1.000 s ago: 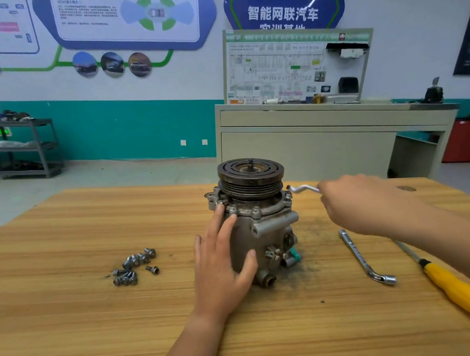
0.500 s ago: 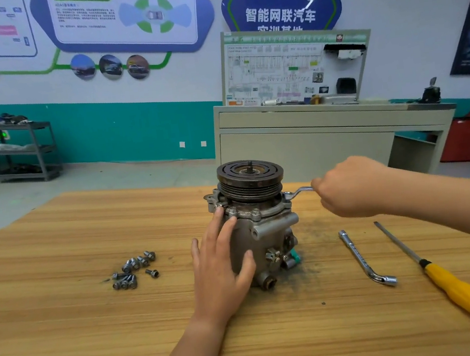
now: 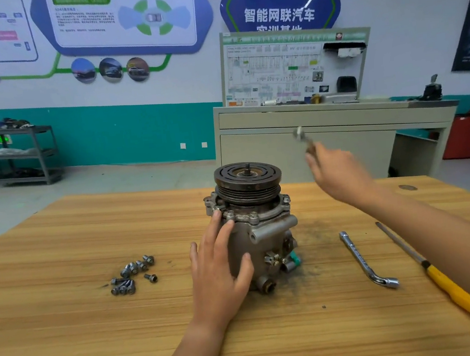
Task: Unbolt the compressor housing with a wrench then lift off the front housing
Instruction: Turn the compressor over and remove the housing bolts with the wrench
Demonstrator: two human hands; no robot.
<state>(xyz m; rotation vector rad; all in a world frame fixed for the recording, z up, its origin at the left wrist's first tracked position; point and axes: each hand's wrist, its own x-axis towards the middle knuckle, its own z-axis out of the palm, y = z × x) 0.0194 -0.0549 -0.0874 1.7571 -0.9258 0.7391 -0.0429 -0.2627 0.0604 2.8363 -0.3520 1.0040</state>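
Unbolting is under way: the left hand [image 3: 218, 268] presses spread fingers against the grey cast-metal compressor with dark grooved pulley [image 3: 260, 234], upright on the wooden table [image 3: 69, 331], while the raised right hand [image 3: 337, 174] seemingly pinches a blurred small chrome wrench [image 3: 303, 138], which next needs seating on a flange bolt [image 3: 254, 216].

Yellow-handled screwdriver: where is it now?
Head view: the yellow-handled screwdriver lies flat on the wooden table at the far right, just right of the silver L-shaped socket wrench.
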